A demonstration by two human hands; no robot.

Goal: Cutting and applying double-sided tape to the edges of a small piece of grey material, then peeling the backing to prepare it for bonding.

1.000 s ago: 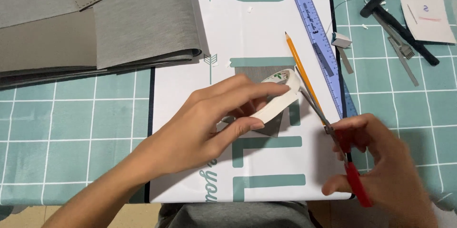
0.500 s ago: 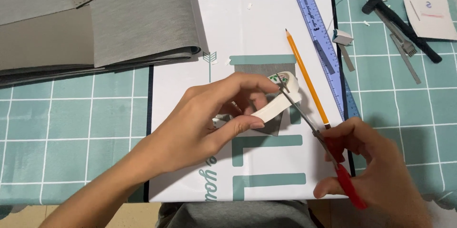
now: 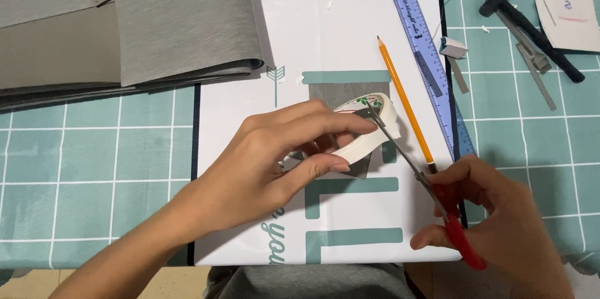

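My left hand [image 3: 275, 161] pinches a white roll of tape [image 3: 375, 130] and holds it tilted over a small grey fabric piece [image 3: 340, 96] on a white printed sheet [image 3: 350, 43]. My right hand [image 3: 500, 218] grips red-handled scissors [image 3: 431, 193]. Their metal blades reach up and left, with the tips at the top of the tape roll. An orange pencil [image 3: 403, 99] lies just right of the roll.
Folded grey fabric [image 3: 125, 30] covers the upper left. A blue ruler [image 3: 419, 30] lies beside the pencil. Black-handled tools [image 3: 531, 30] and a paper piece [image 3: 569, 5] rest on the green cutting mat [image 3: 94, 155] at the upper right.
The scissors have slid up and left, so their tips now meet the tape roll. My left hand has lifted and turned the roll slightly.
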